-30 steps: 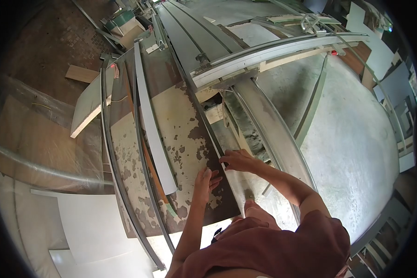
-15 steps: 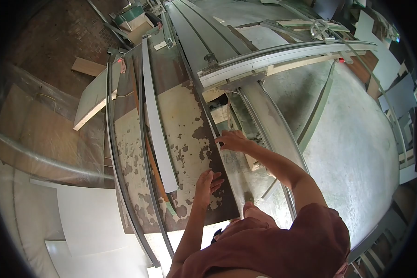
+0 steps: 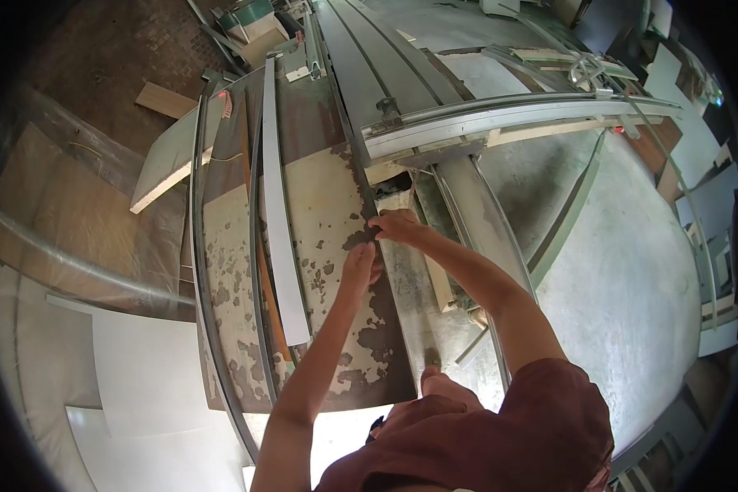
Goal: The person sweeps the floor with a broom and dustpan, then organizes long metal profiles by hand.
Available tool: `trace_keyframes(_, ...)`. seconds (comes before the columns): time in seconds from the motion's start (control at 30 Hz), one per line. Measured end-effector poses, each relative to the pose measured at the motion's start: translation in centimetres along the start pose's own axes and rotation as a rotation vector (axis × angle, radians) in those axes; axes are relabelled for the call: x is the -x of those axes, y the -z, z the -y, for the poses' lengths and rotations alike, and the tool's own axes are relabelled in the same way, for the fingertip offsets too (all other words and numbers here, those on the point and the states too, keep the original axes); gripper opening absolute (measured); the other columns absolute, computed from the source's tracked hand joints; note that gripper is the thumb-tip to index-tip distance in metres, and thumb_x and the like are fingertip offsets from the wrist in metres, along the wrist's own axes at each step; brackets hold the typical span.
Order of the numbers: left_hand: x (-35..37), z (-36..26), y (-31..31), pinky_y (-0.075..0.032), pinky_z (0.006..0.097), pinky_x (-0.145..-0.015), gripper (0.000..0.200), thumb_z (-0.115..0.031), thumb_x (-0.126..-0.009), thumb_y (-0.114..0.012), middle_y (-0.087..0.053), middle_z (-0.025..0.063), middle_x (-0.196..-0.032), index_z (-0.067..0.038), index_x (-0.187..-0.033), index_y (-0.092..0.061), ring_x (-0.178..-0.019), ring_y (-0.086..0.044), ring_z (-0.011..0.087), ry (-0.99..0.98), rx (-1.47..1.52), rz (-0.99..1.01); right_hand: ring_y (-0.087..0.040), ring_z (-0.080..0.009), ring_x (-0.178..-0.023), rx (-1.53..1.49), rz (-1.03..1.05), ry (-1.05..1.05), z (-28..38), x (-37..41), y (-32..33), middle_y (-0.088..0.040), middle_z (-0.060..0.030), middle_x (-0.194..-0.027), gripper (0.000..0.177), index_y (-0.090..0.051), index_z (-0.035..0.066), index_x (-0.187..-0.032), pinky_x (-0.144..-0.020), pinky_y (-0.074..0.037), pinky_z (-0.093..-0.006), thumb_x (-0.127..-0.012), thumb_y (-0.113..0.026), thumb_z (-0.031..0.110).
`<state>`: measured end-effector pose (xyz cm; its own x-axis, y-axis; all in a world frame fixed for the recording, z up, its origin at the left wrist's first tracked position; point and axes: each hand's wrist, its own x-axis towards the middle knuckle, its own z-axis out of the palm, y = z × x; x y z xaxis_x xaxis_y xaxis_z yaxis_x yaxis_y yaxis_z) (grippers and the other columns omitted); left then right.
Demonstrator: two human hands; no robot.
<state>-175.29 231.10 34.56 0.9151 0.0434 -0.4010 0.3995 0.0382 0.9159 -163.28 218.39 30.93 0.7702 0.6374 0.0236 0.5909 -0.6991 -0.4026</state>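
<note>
My right hand is at the right edge of the worn tabletop, its fingers pinched together. Something small and dark shows at the fingertips, too small to name. Close beside it, lower and to the left, my left hand is raised over the board with its fingers curled in. Whatever it holds, if anything, is hidden. Left of both hands, a long white strip lies lengthwise on the tabletop, near a thin brown strip.
A long dark rail runs along the tabletop's left side. Ahead is a grooved metal sliding table with a light fence across it. Pale panels stand at lower left. A wooden board lies further off.
My left hand has moved forward, close to my right hand, and its fingers have curled. My right hand has shifted slightly forward along the edge. The view has moved a little.
</note>
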Motion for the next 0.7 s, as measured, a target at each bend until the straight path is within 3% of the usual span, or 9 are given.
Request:
trace_keyframes(0.07, -3.0, -0.9, -0.2, -0.043, 0.0255, -0.069, 0.041, -0.042, -0.085, -0.047, -0.047, 0.0010, -0.088, -0.006, -0.106, -0.047, -0.071, -0.052, 0.0116, -0.044, 0.032, -0.038, -0.057, -0.0248, -0.089, 0.004, -0.033, -0.026, -0.6, -1.6, -0.3, -0.058, -0.0069, -0.090, 0.032, -0.057, 0.017, -0.100, -0.073, -0.044, -0.0383, -0.071, -0.064, 0.030)
trace_keyframes(0.1, -4.7, -1.2, 0.1, -0.043, 0.0255, -0.069, 0.041, -0.042, -0.085, -0.047, -0.047, 0.0010, -0.088, -0.006, -0.106, -0.047, -0.071, -0.052, 0.0116, -0.048, 0.034, -0.037, -0.057, -0.0248, -0.089, 0.008, -0.035, -0.025, -1.0, -2.3, -0.3, -0.058, -0.0069, -0.090, 0.032, -0.057, 0.017, -0.100, -0.073, -0.044, -0.0383, -0.071, -0.064, 0.030)
trace_keyframes(0.17, -8.0, -1.5, 1.1, -0.043, 0.0241, -0.064, 0.038, -0.044, -0.085, -0.046, -0.045, -0.0007, -0.083, -0.009, -0.097, -0.049, -0.069, -0.047, 0.0085, -0.079, 0.124, 0.153, -0.057, -0.0264, -0.088, 0.017, -0.076, -0.027, -1.5, -3.6, -0.3, -0.059, -0.0076, -0.090, 0.031, -0.058, 0.016, -0.099, -0.071, -0.045, -0.0381, -0.071, -0.064, 0.028)
trace_keyframes(0.2, -9.0, -1.8, 1.2, -0.043, 0.0241, -0.064, 0.038, -0.044, -0.085, -0.046, -0.045, -0.0007, -0.083, -0.009, -0.097, -0.049, -0.069, -0.047, 0.0085, -0.082, 0.123, 0.155, -0.057, -0.0264, -0.088, 0.019, -0.078, -0.028, -1.8, -4.2, -0.3, -0.059, -0.0076, -0.090, 0.031, -0.058, 0.016, -0.099, -0.071, -0.045, -0.0381, -0.071, -0.064, 0.028)
trace_keyframes(0.27, -10.2, -2.6, 0.9, -0.043, 0.0294, -0.070, 0.049, -0.049, -0.083, -0.046, -0.044, 0.0033, -0.100, -0.011, -0.113, -0.040, -0.081, -0.049, 0.0107, 0.005, 0.084, 0.086, -0.057, -0.0273, -0.088, -0.011, -0.074, -0.059, -2.4, -5.2, -0.3, -0.060, -0.0084, -0.088, 0.030, -0.058, 0.015, -0.098, -0.070, -0.046, -0.0381, -0.071, -0.064, 0.027)
trace_keyframes(0.4, -11.6, -3.5, 0.4, -0.043, 0.0294, -0.071, 0.054, -0.051, -0.082, -0.047, -0.043, 0.0042, -0.102, -0.011, -0.116, -0.036, -0.082, -0.049, 0.0120, 0.042, 0.188, -0.013, -0.057, -0.0277, -0.088, -0.081, -0.099, -0.069, -2.8, -6.5, 0.0, -0.061, -0.0088, -0.087, 0.029, -0.058, 0.014, -0.097, -0.071, -0.045, -0.0386, -0.072, -0.063, 0.026)
trace_keyframes(0.47, -11.2, -4.8, -0.7, -0.041, 0.0200, -0.053, 0.041, -0.049, -0.086, -0.040, -0.046, -0.0022, -0.072, -0.010, -0.097, -0.046, -0.061, -0.045, 0.0063, 0.053, 0.317, -0.119, -0.057, -0.0277, -0.088, -0.136, -0.038, -0.129, -2.9, -7.1, 0.6, -0.061, -0.0095, -0.087, 0.027, -0.057, 0.015, -0.099, -0.070, -0.045, -0.0389, -0.074, -0.061, 0.023)
trace_keyframes(0.7, -15.4, -4.2, -0.5, -0.041, 0.0201, -0.053, 0.045, -0.051, -0.084, -0.043, -0.051, 0.0011, -0.078, -0.008, -0.098, -0.046, -0.064, -0.048, 0.0071, 0.001, 0.499, -0.087, -0.058, -0.0280, -0.088, -0.245, -0.083, -0.161, -5.0, -9.8, -0.3, -0.061, -0.0108, -0.091, 0.027, -0.054, 0.015, -0.105, -0.071, -0.045, -0.0386, -0.078, -0.053, 0.018)
